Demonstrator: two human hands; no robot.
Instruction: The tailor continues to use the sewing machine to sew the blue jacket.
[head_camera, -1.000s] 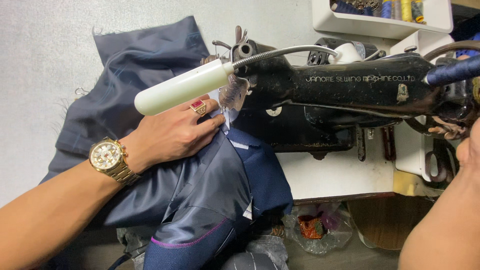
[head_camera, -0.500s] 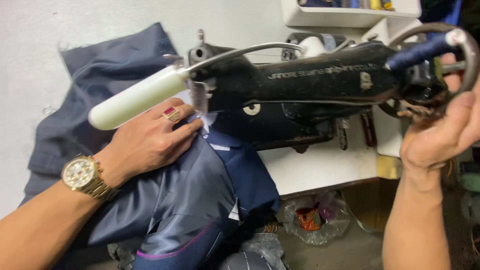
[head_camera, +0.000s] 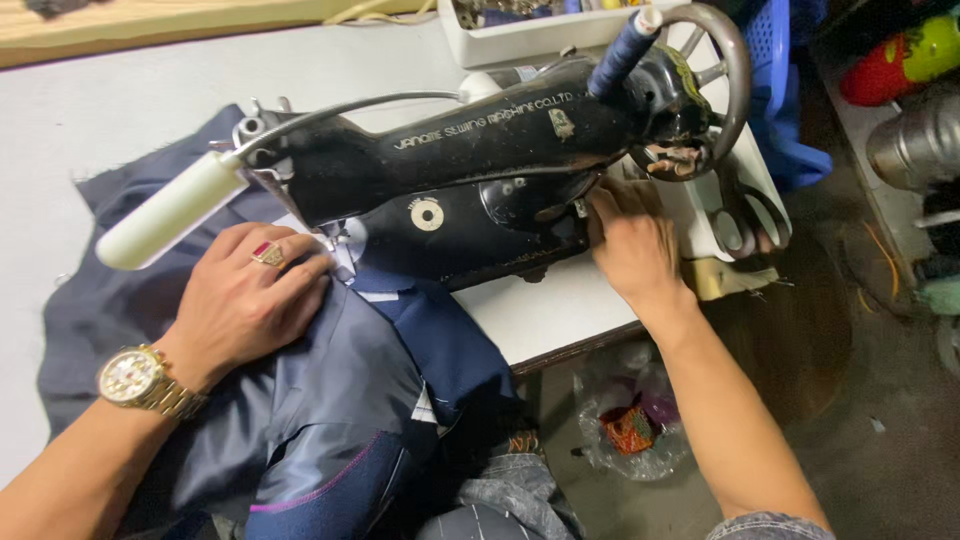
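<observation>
Navy cloth (head_camera: 330, 400) lies spread over the white table (head_camera: 90, 110) and hangs off its front edge, bunched under the needle end of a black sewing machine (head_camera: 470, 160). The left hand (head_camera: 245, 305), with a ring and a gold watch (head_camera: 135, 378), lies flat on the cloth, fingers stretched toward the needle, pressing rather than gripping. The right hand (head_camera: 630, 240) reaches in behind the machine's base, just below the handwheel (head_camera: 715, 85); its fingers are hidden there, so I cannot tell whether they grip anything. Scissors (head_camera: 745, 215) rest just beside it, and a white lamp (head_camera: 165, 215) juts out above the left hand.
</observation>
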